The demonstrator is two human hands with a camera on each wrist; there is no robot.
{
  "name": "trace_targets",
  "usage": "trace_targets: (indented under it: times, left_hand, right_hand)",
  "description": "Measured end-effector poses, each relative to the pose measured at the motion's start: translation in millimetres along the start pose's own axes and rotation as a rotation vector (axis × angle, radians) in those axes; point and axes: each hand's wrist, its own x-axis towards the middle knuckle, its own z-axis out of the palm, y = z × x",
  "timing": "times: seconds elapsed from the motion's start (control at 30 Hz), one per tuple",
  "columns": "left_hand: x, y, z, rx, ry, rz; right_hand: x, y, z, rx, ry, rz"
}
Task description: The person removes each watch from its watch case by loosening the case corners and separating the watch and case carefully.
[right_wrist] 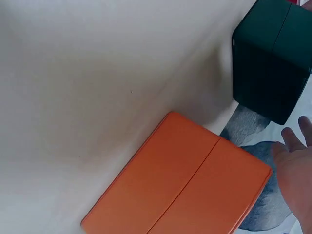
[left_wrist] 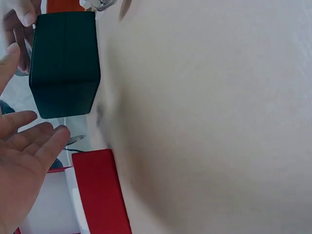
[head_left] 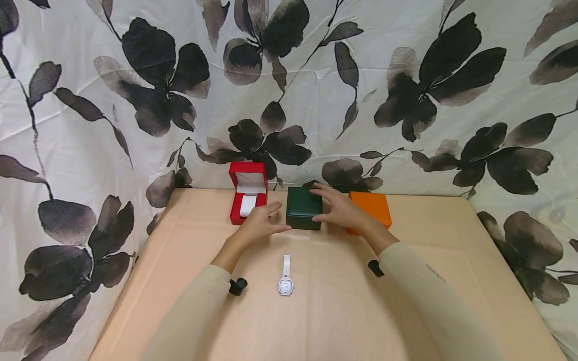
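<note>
A closed dark green box [head_left: 303, 203] stands at the back middle of the table, a lid seam showing on its side. My right hand [head_left: 340, 206] is at its right side with fingers spread, fingertips right at the box's edge in the head view. On the other side my left hand [head_left: 258, 224] is held with fingers extended, a small gap from the green box in the left wrist view. That hand partly covers an open red box [head_left: 237, 209], whose white cushion [head_left: 248, 205] shows inside. Nearer to me lies a white watch [head_left: 285, 286], its strap stretched out and dial facing up.
A closed orange box [head_left: 371, 204] sits right of the green one, partly behind my right wrist. The table [head_left: 316, 311] has a beige cover. A white cloth [head_left: 316, 115] with dark flowers hangs along its back edge.
</note>
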Motion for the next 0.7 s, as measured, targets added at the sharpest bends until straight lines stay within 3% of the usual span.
trace_targets:
  times: [0.27, 0.7]
  left_hand:
    - [6.9, -5.0, 9.5, -0.035, -0.023, -0.059]
    - [18.0, -6.2, 25.4, -0.026, 0.036, -0.093]
  right_hand:
    - [5, 3, -1, -0.003, -0.039, 0.055]
    - [9, 1, 3, -0.009, -0.088, 0.035]
